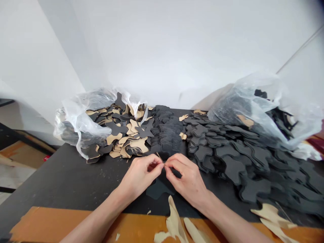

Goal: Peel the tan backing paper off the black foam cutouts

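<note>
My left hand (145,172) and my right hand (186,177) meet fingertip to fingertip over the middle of the black table (83,185). Both are closed in a pinch on a thin tan-edged piece (158,156), seen nearly edge-on and mostly hidden by the fingers. Just below the hands, a flat dark cutout (158,189) lies on the table. Beyond the fingertips runs a long row of overlapping black cutouts (165,130).
Black and tan wavy-edged pieces (136,143) spill from a clear plastic bag (78,118) at left. Stacked black cutouts (233,168) cover the right side, before another plastic bag (253,98). Peeled tan paper scraps (173,216) lie along the orange-brown front strip (60,221).
</note>
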A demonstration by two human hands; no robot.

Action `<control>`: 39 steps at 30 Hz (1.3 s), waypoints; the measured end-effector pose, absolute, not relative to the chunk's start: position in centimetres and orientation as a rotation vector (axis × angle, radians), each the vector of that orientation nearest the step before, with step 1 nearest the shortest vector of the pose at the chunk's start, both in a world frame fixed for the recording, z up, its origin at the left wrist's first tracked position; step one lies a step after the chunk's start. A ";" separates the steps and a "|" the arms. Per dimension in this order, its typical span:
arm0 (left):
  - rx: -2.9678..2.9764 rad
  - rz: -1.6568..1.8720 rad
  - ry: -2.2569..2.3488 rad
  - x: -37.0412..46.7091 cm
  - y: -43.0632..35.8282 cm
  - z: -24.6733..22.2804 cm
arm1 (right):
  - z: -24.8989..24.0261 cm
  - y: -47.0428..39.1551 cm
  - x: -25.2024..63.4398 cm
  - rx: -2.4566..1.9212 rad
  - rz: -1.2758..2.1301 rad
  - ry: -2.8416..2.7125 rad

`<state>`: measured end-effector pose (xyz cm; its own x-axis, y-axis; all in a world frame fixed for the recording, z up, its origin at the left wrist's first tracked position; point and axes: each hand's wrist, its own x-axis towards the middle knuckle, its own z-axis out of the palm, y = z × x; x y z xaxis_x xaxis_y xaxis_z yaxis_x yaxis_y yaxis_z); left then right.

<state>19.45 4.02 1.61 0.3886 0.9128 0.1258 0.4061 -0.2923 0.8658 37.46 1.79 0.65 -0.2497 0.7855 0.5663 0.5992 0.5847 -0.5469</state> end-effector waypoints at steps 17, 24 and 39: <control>1.808 0.828 1.112 19.7 4.0 1.8 | 0.9 1.7 37.2 -1.158 0.225 -1.971; 1.811 0.813 1.103 19.6 4.2 1.5 | 0.8 1.7 37.1 -1.150 0.201 -1.984; 1.976 0.780 1.100 19.7 3.8 2.4 | 1.3 1.8 37.3 -1.187 0.621 -1.835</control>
<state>19.70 3.76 2.40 0.4497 0.8799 0.1534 0.4360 -0.3661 0.8221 37.31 1.81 1.28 -0.1956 0.9031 0.3822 0.4855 0.4278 -0.7624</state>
